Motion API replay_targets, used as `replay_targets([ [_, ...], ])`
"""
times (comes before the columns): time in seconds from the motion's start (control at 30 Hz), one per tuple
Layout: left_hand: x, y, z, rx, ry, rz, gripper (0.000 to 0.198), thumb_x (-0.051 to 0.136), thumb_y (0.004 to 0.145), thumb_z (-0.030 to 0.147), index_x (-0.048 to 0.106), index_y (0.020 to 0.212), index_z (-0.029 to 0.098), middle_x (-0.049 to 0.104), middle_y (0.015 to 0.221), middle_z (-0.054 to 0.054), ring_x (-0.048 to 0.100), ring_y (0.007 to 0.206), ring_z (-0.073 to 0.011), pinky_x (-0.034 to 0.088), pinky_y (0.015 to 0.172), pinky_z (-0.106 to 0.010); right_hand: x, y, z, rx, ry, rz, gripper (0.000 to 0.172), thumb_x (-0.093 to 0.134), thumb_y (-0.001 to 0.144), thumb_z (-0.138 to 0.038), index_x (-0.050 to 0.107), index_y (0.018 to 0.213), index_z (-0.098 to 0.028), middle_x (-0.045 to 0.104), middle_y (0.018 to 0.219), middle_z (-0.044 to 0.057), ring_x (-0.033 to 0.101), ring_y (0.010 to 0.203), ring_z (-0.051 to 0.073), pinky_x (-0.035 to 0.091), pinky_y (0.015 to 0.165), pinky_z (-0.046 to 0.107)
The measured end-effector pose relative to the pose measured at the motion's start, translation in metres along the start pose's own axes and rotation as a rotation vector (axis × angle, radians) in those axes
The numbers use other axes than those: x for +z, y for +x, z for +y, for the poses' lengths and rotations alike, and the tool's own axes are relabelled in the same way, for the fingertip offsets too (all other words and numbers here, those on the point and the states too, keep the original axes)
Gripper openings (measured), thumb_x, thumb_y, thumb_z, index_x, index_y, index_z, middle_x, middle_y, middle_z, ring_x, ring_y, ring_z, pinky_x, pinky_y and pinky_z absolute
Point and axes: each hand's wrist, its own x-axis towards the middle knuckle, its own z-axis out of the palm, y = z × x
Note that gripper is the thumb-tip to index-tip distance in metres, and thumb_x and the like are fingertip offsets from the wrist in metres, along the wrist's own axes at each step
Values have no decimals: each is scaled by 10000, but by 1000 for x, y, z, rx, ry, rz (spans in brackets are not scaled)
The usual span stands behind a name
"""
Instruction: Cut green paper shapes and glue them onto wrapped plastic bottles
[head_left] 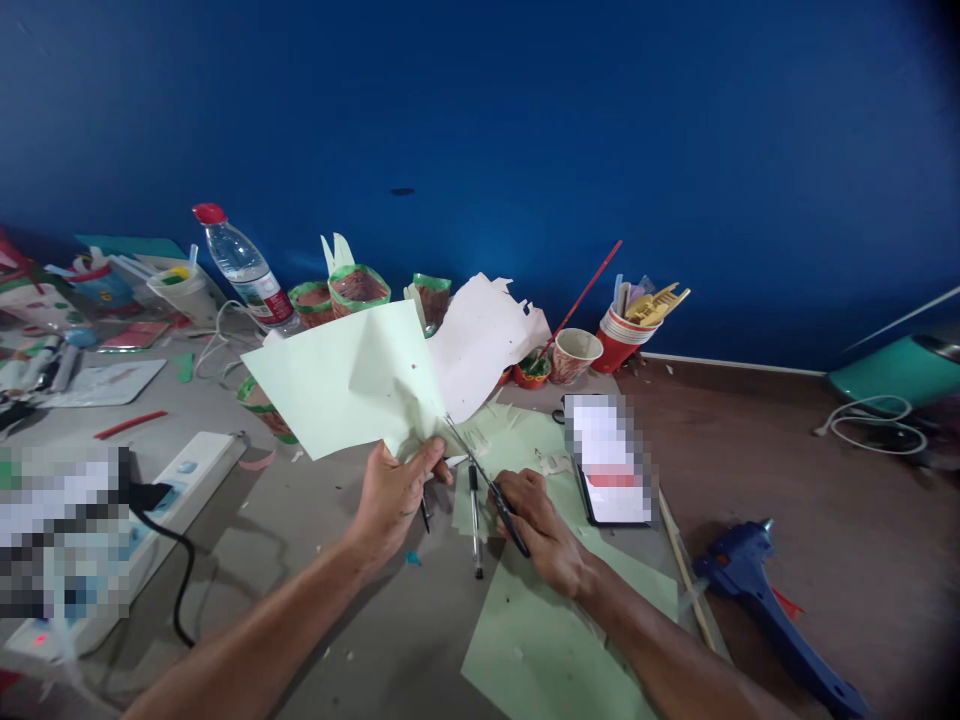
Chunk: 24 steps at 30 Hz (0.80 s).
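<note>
Between its thumb and fingers my left hand [397, 495] grips a pale green sheet of paper [337, 375] by its lower right corner, raised above the table. Black-handled scissors [501, 508] are in my right hand [541, 535]. Their blades point up and left, with the tips at the right edge of the held sheet. A pen [475, 520] lies on the table between my hands. Beneath my right forearm rests another pale green sheet [555, 640], and cut scraps [495, 425] lie beyond the scissors.
A phone [609, 460] lies to the right, with a blue glue gun [772, 600] farther out. Along the blue wall stand a tilted plastic bottle [247, 270], painted cups [360, 288], a crumpled white paper [484, 345] and red cups with cutlery [622, 335]. A power strip [199, 470] occupies the left.
</note>
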Motion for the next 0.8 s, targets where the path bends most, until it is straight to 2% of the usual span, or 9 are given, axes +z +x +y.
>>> replay_targets([
  [0.2,-4,2,-5,28,-25,-18,222,748,703,318,591,721,162,559,538,33,526,497,-115,439,536,-271,-4,0,-4,7,36,-25,201,359,826,-225,389,628,-210,460,691,8,455,666,174,376,734,363],
  [0.6,-9,4,-5,32,12,-20,230,741,720,319,609,826,164,576,597,26,526,490,-116,436,514,-273,-2,-1,-1,25,41,-18,168,374,793,-245,365,629,-213,432,695,4,443,664,177,375,732,367],
  [0.8,-5,3,-1,13,25,-9,232,751,697,315,595,755,153,555,570,30,518,472,-112,442,500,-275,-3,0,-2,23,28,-9,170,391,781,-215,347,617,-212,438,673,0,450,638,166,391,738,370],
])
